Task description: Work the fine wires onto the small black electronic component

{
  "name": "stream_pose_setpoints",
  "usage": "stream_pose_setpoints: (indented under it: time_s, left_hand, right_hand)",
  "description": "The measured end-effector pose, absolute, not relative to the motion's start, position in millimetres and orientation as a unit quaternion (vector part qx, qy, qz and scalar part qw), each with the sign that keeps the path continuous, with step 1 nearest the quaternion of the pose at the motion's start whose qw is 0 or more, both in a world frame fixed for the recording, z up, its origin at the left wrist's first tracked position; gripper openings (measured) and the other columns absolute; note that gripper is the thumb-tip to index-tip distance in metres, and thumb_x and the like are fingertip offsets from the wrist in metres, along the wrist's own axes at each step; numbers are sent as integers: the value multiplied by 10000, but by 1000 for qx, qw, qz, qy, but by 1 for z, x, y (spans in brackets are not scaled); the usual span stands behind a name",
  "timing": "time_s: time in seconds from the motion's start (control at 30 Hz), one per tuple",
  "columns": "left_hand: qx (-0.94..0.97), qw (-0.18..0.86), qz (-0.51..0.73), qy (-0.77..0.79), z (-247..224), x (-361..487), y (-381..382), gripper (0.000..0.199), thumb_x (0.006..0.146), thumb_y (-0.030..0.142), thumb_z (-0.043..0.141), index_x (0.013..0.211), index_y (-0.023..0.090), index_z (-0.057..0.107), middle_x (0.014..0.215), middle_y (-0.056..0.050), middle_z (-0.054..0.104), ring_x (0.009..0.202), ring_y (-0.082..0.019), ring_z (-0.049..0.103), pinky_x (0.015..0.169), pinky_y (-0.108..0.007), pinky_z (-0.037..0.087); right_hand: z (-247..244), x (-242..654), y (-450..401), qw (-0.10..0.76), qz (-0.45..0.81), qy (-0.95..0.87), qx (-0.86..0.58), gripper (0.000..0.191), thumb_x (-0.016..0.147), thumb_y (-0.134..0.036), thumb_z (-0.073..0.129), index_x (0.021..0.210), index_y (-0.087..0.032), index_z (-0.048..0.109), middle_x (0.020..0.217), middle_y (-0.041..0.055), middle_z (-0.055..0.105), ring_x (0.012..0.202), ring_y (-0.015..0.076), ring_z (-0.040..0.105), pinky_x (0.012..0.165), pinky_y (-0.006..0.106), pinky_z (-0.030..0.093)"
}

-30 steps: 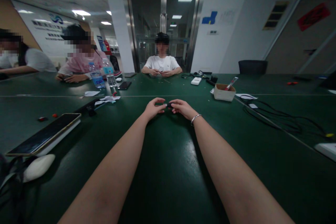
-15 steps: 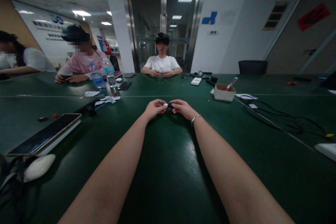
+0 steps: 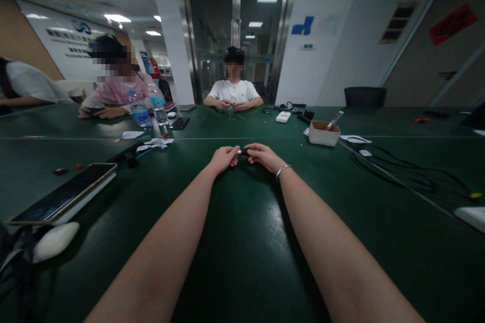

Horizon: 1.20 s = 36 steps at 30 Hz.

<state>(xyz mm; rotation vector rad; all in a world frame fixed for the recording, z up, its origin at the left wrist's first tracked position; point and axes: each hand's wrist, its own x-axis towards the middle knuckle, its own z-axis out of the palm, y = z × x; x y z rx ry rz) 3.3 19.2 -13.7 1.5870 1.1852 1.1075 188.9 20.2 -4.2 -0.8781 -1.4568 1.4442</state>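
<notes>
Over the green table, both hands meet at a small black-and-silver object [image 3: 243,152], too small for me to tell its kind. Thumb and fingers of my left hand [image 3: 224,158] pinch its silver end. My right hand [image 3: 263,156], with a bracelet [image 3: 282,172] at the wrist, pinches the black end. Fingers cover much of the object. It is held roughly level between the two hands.
Left stand a phone [image 3: 68,192] on a white box, a white rounded object [image 3: 56,242] and two water bottles [image 3: 157,106]. Right are an open small box [image 3: 324,134] and black cables [image 3: 409,166]. Several people sit around the table [image 3: 242,242].
My left thumb and fingers have shifted slightly on the silver end, covering more of it. My right hand stays in place. At the far left, a person has leaned away.
</notes>
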Motion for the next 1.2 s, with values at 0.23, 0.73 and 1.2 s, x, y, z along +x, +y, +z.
stream_pose_setpoints:
  time_s: [0.23, 0.73, 1.2]
  left_hand:
    - [611, 433, 442, 494, -9, 4, 20, 420, 789, 512, 573, 597, 139, 556, 517, -36, 588, 422, -91, 506, 447, -213, 396]
    - [599, 425, 427, 527, -7, 4, 19, 409, 850, 459, 496, 596, 140, 525, 516, -32, 579, 417, -80, 494, 439, -201, 363]
    - [642, 412, 398, 509, -13, 3, 21, 414, 878, 482, 439, 675, 135, 538, 559, -25, 593, 464, -89, 529, 486, -213, 412]
  right_hand:
    - [-6, 187, 23, 434, 572, -600, -352, 199, 807, -74, 602, 988, -151, 625, 717, 4, 624, 543, 66, 576, 534, 176, 514]
    - [-9, 189, 24, 436, 566, -610, -342, 247, 787, -58, 605, 1009, -166, 607, 754, -8, 606, 553, 60, 580, 530, 171, 504]
    - [-10, 189, 27, 431, 559, -617, -349, 205, 797, -102, 640, 996, -147, 627, 672, -10, 624, 531, 66, 578, 531, 175, 508]
